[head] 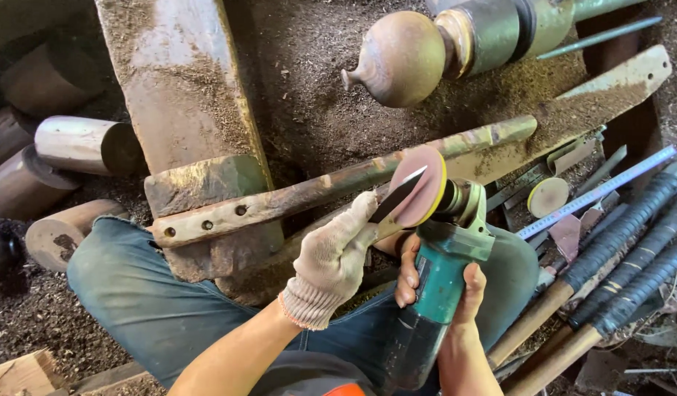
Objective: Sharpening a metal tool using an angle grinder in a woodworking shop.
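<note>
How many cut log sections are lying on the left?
4, though more may be hidden. A dark log lies at upper left, a pale log below it, a brown log at the left edge, and a round log beside the knee.

A rusty metal bar [338, 183] with holes near one end runs slantwise just above the hands. Beyond it, a round brown wooden pot [400, 59] sits mounted on a lathe spindle [499, 29]. Far left of the hands lie cut logs [85, 143], one pale and the others darker. To the right, several long-handled tools [624, 257] with dark wrapped grips lean side by side, a measuring tape [598, 192] stretched above them beside a small round disc [548, 196]. Sawdust [309, 88] covers the ground.
</note>
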